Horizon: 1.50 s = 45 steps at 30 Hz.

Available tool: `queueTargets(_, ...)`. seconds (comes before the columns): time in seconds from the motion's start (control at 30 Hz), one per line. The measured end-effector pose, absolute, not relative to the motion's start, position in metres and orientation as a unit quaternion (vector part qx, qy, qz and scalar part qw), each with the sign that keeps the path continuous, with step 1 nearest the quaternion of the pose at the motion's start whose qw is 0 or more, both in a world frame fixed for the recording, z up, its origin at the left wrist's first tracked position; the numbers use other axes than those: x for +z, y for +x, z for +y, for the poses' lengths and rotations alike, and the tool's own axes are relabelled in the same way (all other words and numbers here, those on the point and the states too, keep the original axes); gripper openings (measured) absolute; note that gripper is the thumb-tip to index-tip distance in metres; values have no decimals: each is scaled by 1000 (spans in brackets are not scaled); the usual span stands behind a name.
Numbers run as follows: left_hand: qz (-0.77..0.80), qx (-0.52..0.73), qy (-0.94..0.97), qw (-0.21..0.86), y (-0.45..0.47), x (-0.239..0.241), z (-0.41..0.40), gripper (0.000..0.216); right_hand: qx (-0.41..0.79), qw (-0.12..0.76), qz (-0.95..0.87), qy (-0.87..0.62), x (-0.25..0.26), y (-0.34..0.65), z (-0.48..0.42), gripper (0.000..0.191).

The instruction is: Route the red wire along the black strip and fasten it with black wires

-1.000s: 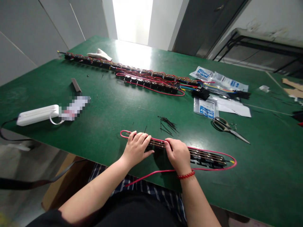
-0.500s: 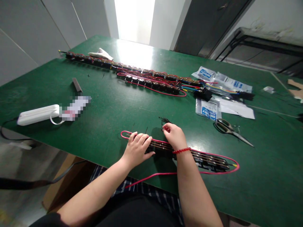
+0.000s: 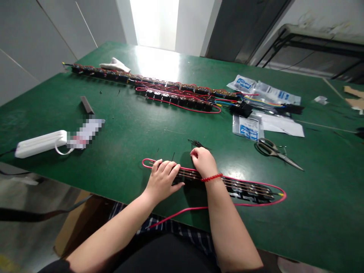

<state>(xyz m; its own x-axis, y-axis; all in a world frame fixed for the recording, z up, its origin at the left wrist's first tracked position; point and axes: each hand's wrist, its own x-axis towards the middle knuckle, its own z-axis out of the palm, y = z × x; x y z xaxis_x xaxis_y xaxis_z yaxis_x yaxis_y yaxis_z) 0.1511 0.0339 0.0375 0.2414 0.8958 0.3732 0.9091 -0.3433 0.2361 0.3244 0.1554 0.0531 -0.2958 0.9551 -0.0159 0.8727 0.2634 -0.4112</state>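
Note:
My left hand (image 3: pixel 162 178) lies across the left part of a long black strip assembly (image 3: pixel 247 190) with thin bare rods along its top. Its fingers reach over the far edge and its thumb is on the near side. A red wire (image 3: pixel 182 210) loops round the assembly, and its loose end hangs over the table's front edge. Above the assembly's middle, my right hand (image 3: pixel 203 163) is closed with thumb and fingers together; what they hold, if anything, is hidden. Just beyond it lies a small pile of thin black cable ties (image 3: pixel 196 143). Short black ends stick up by the left fingers.
Scissors (image 3: pixel 277 152) lie to the right, near plastic bags (image 3: pixel 248 129) and white paper (image 3: pixel 281 125). Longer wired black strips (image 3: pixel 182 99) stretch across the back beside a white glove (image 3: pixel 115 65). A white power strip (image 3: pixel 41 143) is at the left.
My right hand has drawn slightly back from the cable ties, its fingers now pressed together. My left hand stays on the strip assembly. The whole view has shifted slightly.

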Motion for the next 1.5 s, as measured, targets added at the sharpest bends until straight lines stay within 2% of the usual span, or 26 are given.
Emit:
queueTargets(0.27,-574,-231,-785,20,152,39,34,49,159,157,-796,-563,57,321,152,16)
queueTargets(0.57,-570,-228,-789,11,150,39,33,51,239,358,-673,-601,69,329,146,15)
queueTargets(0.7,-569,-229,-790,8,149,39,32,50,273,406,-654,-578,74,334,132,23)
queueTargets(0.8,-568,-230,-790,6,148,39,32,51,277,417,-647,-575,78,336,117,26)
queueTargets(1.03,-565,-237,-790,7,147,37,31,52,248,429,-687,-532,89,334,74,21)
queueTargets(1.2,-561,-239,-793,8,146,38,30,51,221,401,-740,-493,81,326,37,16)
queueTargets(1.5,-563,-222,-796,0,144,35,28,56,223,331,-812,-426,49,318,15,20)
